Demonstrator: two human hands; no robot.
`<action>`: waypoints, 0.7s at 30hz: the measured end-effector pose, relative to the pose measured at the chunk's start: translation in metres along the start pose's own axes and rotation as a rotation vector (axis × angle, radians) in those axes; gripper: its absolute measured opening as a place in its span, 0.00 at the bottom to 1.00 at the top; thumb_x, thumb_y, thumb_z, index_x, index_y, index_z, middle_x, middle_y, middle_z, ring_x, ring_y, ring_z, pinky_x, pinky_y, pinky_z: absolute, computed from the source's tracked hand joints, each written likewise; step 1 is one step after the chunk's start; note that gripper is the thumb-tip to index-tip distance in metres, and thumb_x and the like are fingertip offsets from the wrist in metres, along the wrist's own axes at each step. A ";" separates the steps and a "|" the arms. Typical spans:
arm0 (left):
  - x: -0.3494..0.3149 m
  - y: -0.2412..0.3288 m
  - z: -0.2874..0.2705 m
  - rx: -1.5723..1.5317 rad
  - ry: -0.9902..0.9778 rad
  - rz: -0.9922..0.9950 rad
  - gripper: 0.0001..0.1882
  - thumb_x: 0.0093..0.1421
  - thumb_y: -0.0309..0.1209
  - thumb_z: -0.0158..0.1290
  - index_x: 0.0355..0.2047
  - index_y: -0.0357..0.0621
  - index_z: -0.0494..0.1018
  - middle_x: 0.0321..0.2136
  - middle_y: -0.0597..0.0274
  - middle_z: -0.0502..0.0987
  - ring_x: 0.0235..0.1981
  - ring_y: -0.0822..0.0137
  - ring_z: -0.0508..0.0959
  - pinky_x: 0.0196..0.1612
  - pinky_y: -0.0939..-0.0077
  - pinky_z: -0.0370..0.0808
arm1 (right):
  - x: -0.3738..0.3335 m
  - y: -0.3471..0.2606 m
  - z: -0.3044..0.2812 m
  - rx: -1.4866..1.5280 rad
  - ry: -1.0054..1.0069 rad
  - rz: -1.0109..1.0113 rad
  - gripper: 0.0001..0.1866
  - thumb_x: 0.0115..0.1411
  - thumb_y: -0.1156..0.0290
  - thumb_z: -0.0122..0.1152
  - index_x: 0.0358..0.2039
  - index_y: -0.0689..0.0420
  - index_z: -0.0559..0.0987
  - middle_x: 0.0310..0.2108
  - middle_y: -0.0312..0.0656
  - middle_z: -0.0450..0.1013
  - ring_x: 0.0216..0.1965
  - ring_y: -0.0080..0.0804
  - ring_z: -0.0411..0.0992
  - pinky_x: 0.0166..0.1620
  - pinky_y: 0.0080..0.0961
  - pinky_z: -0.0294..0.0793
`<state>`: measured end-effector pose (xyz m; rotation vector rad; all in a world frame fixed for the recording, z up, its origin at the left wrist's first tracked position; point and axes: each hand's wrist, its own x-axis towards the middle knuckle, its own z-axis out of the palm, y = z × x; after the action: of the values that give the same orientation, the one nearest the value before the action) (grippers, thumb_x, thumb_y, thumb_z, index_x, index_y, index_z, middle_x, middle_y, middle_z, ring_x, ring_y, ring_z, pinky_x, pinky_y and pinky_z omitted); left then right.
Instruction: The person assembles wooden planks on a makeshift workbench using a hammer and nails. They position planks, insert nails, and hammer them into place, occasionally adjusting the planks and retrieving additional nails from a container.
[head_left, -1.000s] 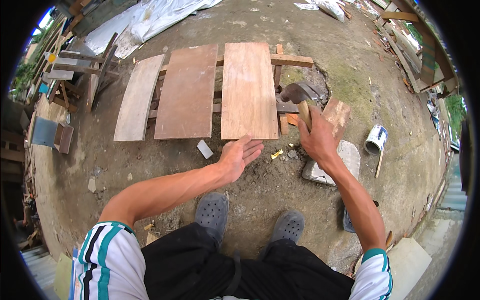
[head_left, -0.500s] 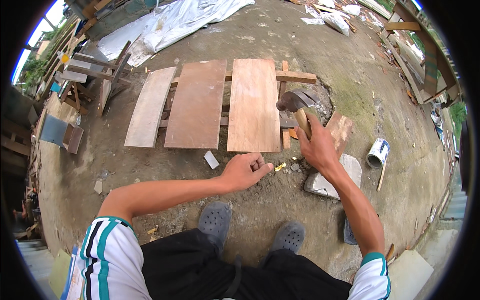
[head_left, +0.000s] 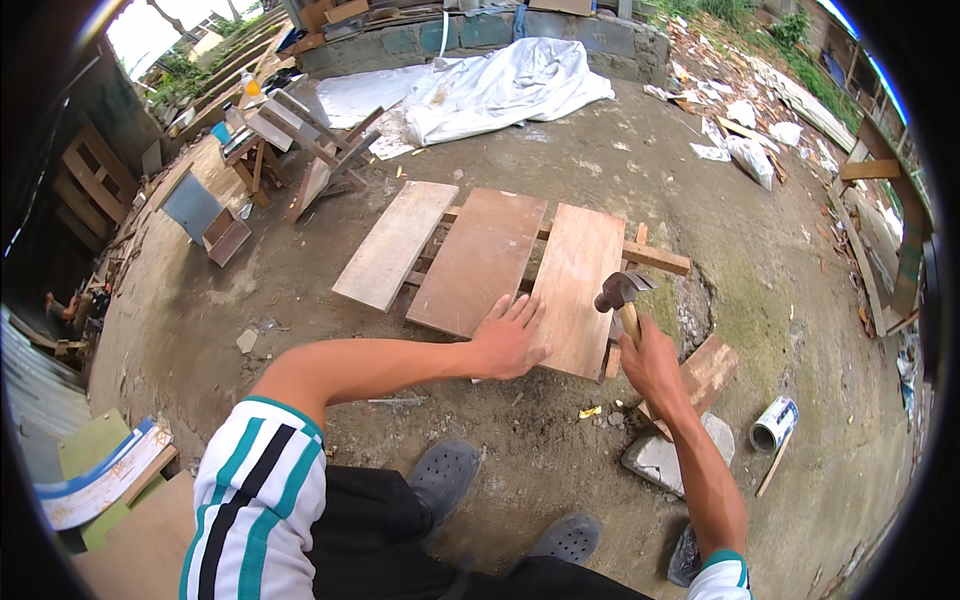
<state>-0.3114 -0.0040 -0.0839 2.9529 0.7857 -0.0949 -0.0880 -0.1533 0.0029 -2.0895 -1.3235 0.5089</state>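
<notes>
Three flat boards lie side by side across wooden rails [head_left: 662, 258]: a pale grey board [head_left: 395, 245], a brown board [head_left: 480, 258] and a light plywood board [head_left: 582, 275]. My left hand [head_left: 508, 342] is open, palm down with fingers spread, at the near ends of the brown and plywood boards. My right hand [head_left: 652, 362] is closed around the wooden handle of a claw hammer [head_left: 627, 290]. The hammer's metal head is at the plywood board's right edge; whether it touches, I cannot tell. Part of the rails is hidden under the boards.
Near my right forearm are a wood block [head_left: 712, 368] and a concrete block [head_left: 655, 458]. Farther right lies a tin can [head_left: 773, 425] beside a thin stick [head_left: 772, 465]. Wooden stands [head_left: 325, 165] and a white sheet [head_left: 510, 92] occupy the far side. My shoes [head_left: 445, 475] are below.
My left hand has gone from loosely curled in front of the boards to spread out at their near ends. The hammer stays in my right hand. The view has tilted up and turned left.
</notes>
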 end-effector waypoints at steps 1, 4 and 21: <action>-0.004 0.004 -0.002 -0.002 -0.033 0.012 0.45 0.72 0.59 0.33 0.73 0.31 0.47 0.74 0.40 0.47 0.75 0.47 0.51 0.75 0.45 0.43 | 0.002 -0.004 -0.002 0.017 0.013 -0.028 0.23 0.64 0.68 0.59 0.55 0.68 0.72 0.36 0.69 0.77 0.41 0.68 0.77 0.45 0.53 0.74; -0.018 0.014 -0.014 0.040 -0.075 0.032 0.47 0.71 0.61 0.36 0.72 0.30 0.48 0.73 0.40 0.50 0.74 0.46 0.52 0.75 0.46 0.44 | 0.012 -0.010 -0.001 0.060 0.048 -0.105 0.24 0.65 0.67 0.60 0.58 0.67 0.72 0.36 0.68 0.78 0.40 0.66 0.78 0.44 0.52 0.75; -0.069 0.030 -0.011 0.130 0.009 0.180 0.50 0.61 0.51 0.58 0.70 0.26 0.51 0.70 0.33 0.55 0.72 0.41 0.55 0.73 0.49 0.51 | 0.030 -0.038 0.041 0.084 0.093 -0.362 0.24 0.66 0.65 0.61 0.58 0.64 0.73 0.33 0.63 0.78 0.34 0.56 0.80 0.38 0.42 0.77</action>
<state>-0.3564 -0.0627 -0.0654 3.1329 0.5302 -0.1261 -0.1253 -0.1022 -0.0021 -1.7310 -1.5518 0.3008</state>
